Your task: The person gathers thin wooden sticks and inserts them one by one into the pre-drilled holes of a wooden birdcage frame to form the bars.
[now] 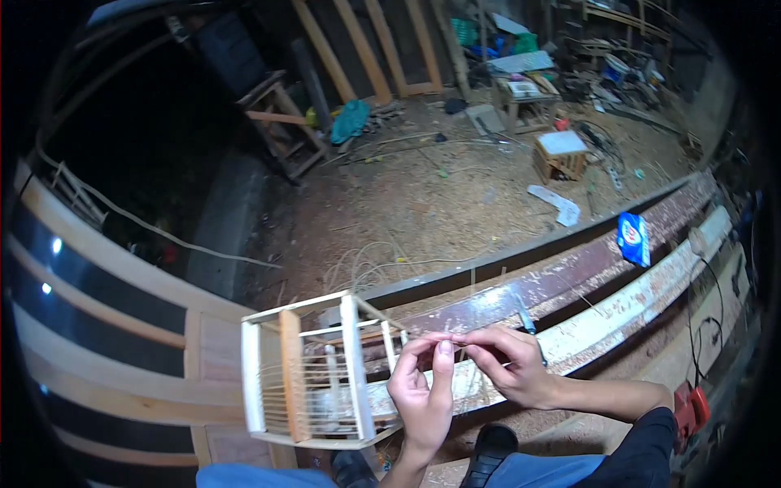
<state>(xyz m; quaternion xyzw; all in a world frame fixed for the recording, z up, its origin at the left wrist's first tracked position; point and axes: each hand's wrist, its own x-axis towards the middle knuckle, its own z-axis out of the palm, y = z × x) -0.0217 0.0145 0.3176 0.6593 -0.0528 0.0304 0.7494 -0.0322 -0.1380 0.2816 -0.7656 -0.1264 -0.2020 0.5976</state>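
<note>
In front of me my left hand (423,390) and my right hand (512,366) meet at the fingertips, both closed in a pinch. Whatever lies between the fingers is too small to make out. Just left of my hands stands a small wooden cage (291,374) with a pale frame and many thin bars, resting by the bench planks. A knife-like tool (525,313) with a narrow blade lies on the planks beyond my right hand.
A shavings-strewn white beam (602,325) and a brown plank (488,305) run to the right, with a blue packet (633,240) on them. A red tool (691,409) with a cord sits at right. Wooden panel frames (106,398) fill the left. Behind is a stool (561,154).
</note>
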